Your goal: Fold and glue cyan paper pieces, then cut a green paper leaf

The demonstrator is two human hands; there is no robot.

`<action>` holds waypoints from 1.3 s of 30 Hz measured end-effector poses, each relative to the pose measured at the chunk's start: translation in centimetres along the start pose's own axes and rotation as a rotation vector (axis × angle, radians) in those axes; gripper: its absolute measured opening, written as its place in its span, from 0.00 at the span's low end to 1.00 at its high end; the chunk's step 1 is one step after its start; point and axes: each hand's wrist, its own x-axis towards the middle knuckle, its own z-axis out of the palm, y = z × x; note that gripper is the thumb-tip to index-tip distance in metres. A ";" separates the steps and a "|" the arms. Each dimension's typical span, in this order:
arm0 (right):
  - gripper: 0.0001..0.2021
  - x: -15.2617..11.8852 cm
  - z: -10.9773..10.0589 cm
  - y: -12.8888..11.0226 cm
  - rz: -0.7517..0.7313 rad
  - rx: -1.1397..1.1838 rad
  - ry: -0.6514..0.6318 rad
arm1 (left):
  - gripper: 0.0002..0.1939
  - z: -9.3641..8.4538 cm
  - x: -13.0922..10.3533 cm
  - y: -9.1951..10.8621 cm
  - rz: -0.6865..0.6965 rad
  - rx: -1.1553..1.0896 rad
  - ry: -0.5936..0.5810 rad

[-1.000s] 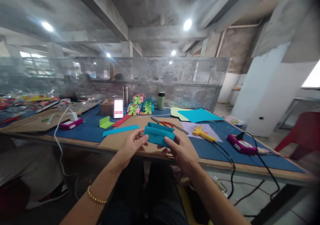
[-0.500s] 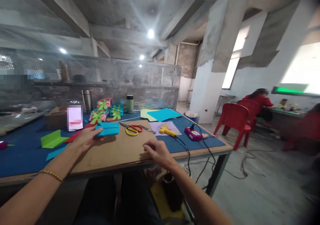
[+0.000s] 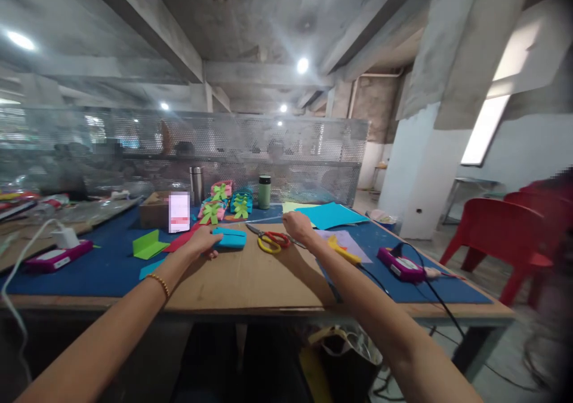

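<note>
My left hand grips the left end of a folded blue paper piece with thumb and fingers, above the brown cardboard. My right hand reaches across the cardboard, its fingers curled; anything inside them is hidden. Just left of it lie scissors with yellow and red loops, and a metal blade shows below the hand. Beyond are blue sheets over pale yellow ones. To the right, a yellow glue gun rests on a lilac sheet.
Pink and blue paper items with green bows stand at the back, near a steel flask and a green bottle. Left are folded green paper and a cardboard box. A purple power block trails black cables rightward.
My right hand has moved forward from the cardboard's near edge to beside the scissors. My left hand still holds the blue piece. The view has turned left.
</note>
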 end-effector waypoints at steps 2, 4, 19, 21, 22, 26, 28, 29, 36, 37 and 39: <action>0.15 3.5 1.3 -1.1 -0.035 -0.053 -0.044 | 0.06 -0.5 0.0 0.6 -0.032 0.477 0.036; 0.14 6.5 2.8 -2.3 -0.084 -0.100 -0.077 | 0.05 -1.0 -0.6 0.9 0.123 0.784 0.053; 0.08 14.0 6.8 -5.0 -0.234 -0.008 0.027 | 0.15 0.3 -6.6 1.2 0.685 0.806 -0.312; 0.11 14.6 4.4 -4.1 -0.185 0.061 0.098 | 0.15 0.8 -6.7 1.7 0.706 0.794 -0.348; 0.11 14.7 2.8 -3.5 -0.165 0.096 0.135 | 0.15 1.3 -6.8 2.1 0.712 0.790 -0.371; 0.12 11.8 -4.0 0.2 -0.085 0.276 0.274 | 0.15 3.9 -7.4 4.0 0.724 0.814 -0.464; 0.10 7.8 -7.2 2.6 -0.087 0.713 0.426 | 0.14 5.7 -7.7 4.8 0.738 0.830 -0.528; 0.07 5.3 -8.6 3.7 -0.082 0.865 0.489 | 0.13 6.8 -7.8 5.1 0.750 0.828 -0.566; 0.14 -13.5 -10.9 8.1 0.203 1.289 0.692 | 0.08 16.5 -4.8 5.7 0.621 0.604 -0.709; 0.15 -15.4 -10.4 8.3 0.255 1.321 0.691 | 0.08 17.9 -4.2 5.7 0.552 0.559 -0.696; 0.18 -18.3 -9.1 8.7 0.341 1.368 0.680 | 0.08 20.5 -3.3 5.8 0.445 0.503 -0.659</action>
